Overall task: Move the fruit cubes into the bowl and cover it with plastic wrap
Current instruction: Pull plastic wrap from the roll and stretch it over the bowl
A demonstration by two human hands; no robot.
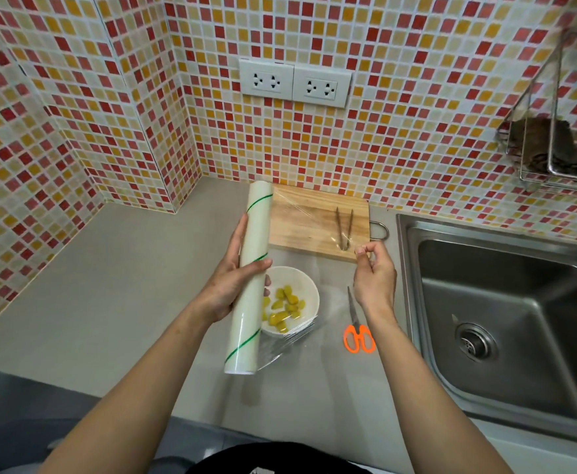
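Note:
A white bowl [305, 289] on the grey counter holds several yellow fruit cubes [285, 307]. My left hand [227, 282] grips a white plastic wrap roll [251, 278] with green stripes, held slanted above the bowl's left side. My right hand [374, 271] pinches the edge of a clear film sheet [309, 230] pulled out from the roll to the right. The sheet stretches in the air above the bowl and the cutting board. Its near end is crinkled beside the bowl's front rim.
A wooden cutting board [300, 220] lies behind the bowl with wooden tongs [343, 227] on it. Orange-handled scissors [358, 331] lie right of the bowl. A steel sink [506, 323] fills the right side. Tiled walls with sockets [295, 83] close the back and left.

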